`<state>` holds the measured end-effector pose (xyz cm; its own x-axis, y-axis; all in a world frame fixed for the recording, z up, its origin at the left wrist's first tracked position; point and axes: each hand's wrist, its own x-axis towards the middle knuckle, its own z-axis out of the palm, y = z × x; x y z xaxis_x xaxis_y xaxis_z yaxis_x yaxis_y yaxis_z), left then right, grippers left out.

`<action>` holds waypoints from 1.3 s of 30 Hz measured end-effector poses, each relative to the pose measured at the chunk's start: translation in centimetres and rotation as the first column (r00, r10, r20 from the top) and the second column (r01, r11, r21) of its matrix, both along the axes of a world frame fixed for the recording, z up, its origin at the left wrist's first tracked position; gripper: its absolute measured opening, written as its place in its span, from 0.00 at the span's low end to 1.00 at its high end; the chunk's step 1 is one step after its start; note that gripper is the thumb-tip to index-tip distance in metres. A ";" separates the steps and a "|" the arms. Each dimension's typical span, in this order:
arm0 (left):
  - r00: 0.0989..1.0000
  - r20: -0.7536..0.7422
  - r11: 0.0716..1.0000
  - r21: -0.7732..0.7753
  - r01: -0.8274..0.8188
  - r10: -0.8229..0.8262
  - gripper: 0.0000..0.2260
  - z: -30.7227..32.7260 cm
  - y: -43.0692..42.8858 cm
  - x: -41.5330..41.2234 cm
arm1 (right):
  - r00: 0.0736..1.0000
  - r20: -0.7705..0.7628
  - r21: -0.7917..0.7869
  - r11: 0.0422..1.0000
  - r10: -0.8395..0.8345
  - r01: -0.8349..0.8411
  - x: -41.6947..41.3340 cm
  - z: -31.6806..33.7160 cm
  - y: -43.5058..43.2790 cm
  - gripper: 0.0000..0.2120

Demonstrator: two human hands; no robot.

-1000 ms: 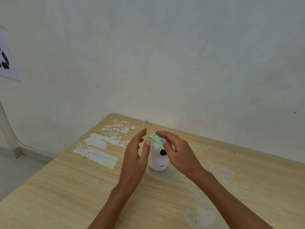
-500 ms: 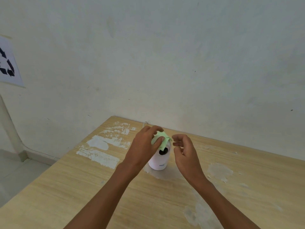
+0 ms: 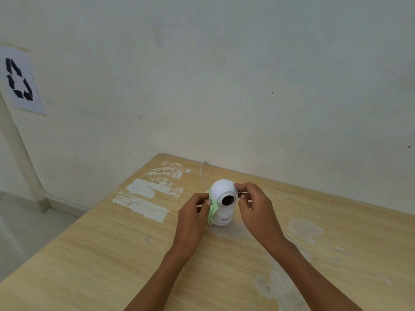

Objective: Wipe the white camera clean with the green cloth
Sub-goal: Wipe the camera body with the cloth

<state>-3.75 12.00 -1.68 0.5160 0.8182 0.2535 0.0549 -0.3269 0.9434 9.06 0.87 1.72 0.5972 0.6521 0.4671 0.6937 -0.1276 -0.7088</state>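
The white camera point(image 3: 222, 194) stands upright on the wooden table point(image 3: 112, 254), its round head and black lens facing me. The green cloth point(image 3: 212, 212) hangs down the camera's left side. My left hand point(image 3: 193, 217) pinches the cloth against that side. On the other side, my right hand point(image 3: 254, 209) holds the camera's head between thumb and fingers. The dome's top is bare.
A thin white cable point(image 3: 202, 169) runs from behind the camera to the table's far edge at the wall. White paint patches point(image 3: 148, 196) mark the table to the left. A recycling sign point(image 3: 19, 80) hangs on the wall at left.
The cloth passed from my right hand to my left and slid from the top of the camera down its left side. My right hand moved onto the camera's head.
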 end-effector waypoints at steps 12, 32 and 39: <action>0.984 -0.177 1.000 0.028 0.004 0.001 0.07 -1.6 -0.2 -0.2 | 1.000 -0.015 -0.003 1.000 0.010 -0.010 0.2 0.0 0.1 0.15; 1.000 -0.022 0.999 0.040 0.006 -0.005 0.12 0.9 -0.9 -0.3 | 0.999 -0.031 0.006 1.000 0.012 -0.012 0.1 0.0 0.0 0.15; 0.982 -0.182 0.999 0.007 0.049 -0.047 0.04 -0.3 -1.7 -1.1 | 1.000 -0.024 -0.006 1.000 0.013 -0.013 -0.1 0.1 0.0 0.15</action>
